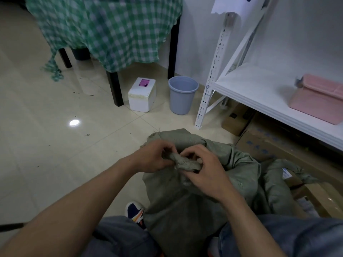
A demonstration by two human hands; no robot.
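The left hand (152,157) and right hand (204,171) are both pinching the twisted neck (185,162) of the woven sack (185,219), likely working its knot.

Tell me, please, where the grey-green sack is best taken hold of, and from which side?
Probably at the twisted neck at the top of the sack, from above, one hand at each end. There the cloth is bunched into a narrow roll that fingers can close round, as the left hand and right hand do now; the body below is wide and slack.
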